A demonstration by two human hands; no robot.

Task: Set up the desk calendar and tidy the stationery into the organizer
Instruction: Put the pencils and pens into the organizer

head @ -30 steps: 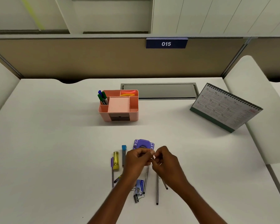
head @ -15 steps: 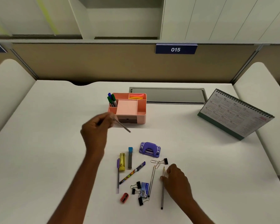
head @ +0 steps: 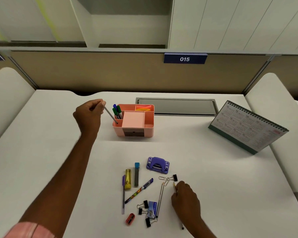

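Below sign point(head: 185, 58) reading 015, left hand point(head: 88, 115) gripping pencil point(head: 110, 115) at organizer point(head: 133, 133), right hand point(head: 186, 201) pinching another pencil point(head: 174, 187).

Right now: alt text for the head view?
Left hand lowers a grey pencil into the pink organizer's front-left slot; right hand rests on another pencil among loose stationery. A desk calendar stands at the right.

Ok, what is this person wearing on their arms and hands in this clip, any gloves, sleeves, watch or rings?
Both hands are bare, with no gloves. The left hand and the right hand show no rings that can be made out, and no watch or band shows at either wrist. The left forearm is uncovered up to a pink sleeve at the frame's bottom edge. No sleeve shows on the right forearm.
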